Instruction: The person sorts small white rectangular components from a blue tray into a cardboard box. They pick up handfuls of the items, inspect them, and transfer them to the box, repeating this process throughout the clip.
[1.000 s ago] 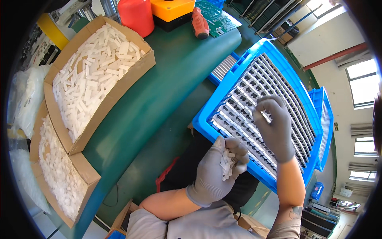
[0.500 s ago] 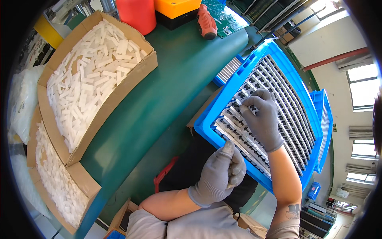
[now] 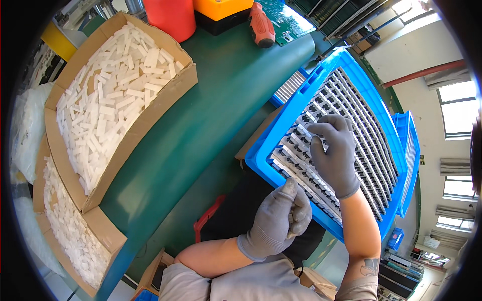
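Note:
A blue plastic crate (image 3: 265, 169) stands tilted at my right, filled with rows of light strips (image 3: 369, 150) that carry small black parts. Over those rows is my right hand (image 3: 335, 153), in a grey glove, its thumb and index finger apart and nothing visible between them. Whether its fingertips touch the strips I cannot tell. My left hand (image 3: 277, 215), gloved too, is closed just off the crate's near edge, thumb against curled fingers. What lies inside that fist is hidden.
On the green table (image 3: 216, 95) at left stand a cardboard box (image 3: 145, 128) of white strips and a smaller box (image 3: 108, 226) of small white pieces. Behind are a red container (image 3: 170, 17), an orange-and-black box (image 3: 223, 10), a red-handled tool (image 3: 261, 25) and a green circuit board (image 3: 288, 22).
My right hand has shifted slightly right, and its thumb and index finger have spread apart. My left hand stays in place, still closed.

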Demonstrator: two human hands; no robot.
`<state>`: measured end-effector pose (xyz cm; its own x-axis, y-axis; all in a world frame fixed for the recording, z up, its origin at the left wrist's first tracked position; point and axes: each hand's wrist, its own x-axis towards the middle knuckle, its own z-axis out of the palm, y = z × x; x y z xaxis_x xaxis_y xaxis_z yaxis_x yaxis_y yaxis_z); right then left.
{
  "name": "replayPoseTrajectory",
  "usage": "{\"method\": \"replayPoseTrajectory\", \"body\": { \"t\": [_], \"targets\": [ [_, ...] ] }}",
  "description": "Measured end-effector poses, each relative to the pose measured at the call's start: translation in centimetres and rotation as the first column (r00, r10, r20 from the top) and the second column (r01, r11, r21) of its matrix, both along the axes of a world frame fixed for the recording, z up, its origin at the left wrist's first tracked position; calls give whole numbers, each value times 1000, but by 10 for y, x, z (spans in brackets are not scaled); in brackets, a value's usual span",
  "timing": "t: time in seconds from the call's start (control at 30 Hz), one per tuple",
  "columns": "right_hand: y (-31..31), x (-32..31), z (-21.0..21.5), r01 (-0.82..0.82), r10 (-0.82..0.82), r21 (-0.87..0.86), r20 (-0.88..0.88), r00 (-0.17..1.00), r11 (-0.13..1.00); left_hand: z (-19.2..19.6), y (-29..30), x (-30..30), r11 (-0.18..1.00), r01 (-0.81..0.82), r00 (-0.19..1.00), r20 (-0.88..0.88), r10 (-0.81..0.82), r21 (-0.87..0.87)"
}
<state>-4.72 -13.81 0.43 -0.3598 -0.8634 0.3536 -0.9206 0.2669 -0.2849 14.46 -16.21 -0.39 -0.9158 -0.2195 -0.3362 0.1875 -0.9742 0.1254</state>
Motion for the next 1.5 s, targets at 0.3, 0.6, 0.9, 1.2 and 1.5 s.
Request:
{"method": "replayPoseTrajectory", "body": {
  "t": [0.3, 0.6, 0.9, 1.2, 1.5],
  "targets": [
    [1, 4, 6, -82, 89, 88, -79, 993, 993, 1, -1, 0, 1000, 1, 1000, -1, -1, 10],
    [25, 27, 58, -138, 150, -80, 177, 973, 987, -1, 5, -1, 1000, 16, 999, -31, -17, -19],
    [80, 57, 96, -191, 162, 129, 207, 965, 973, 27, 26, -17, 989, 130, 988, 90, -123, -76],
    [157, 38, 88, -90, 92, -19, 270, 958, 996, 34, 70, -51, 958, 273, 956, 136, -260, -88],
    [254, 14, 62, 251, 148, -324, 832, 535, 912, 35, 123, -87, 904, 399, 910, 188, -370, -154]
  ]
}}
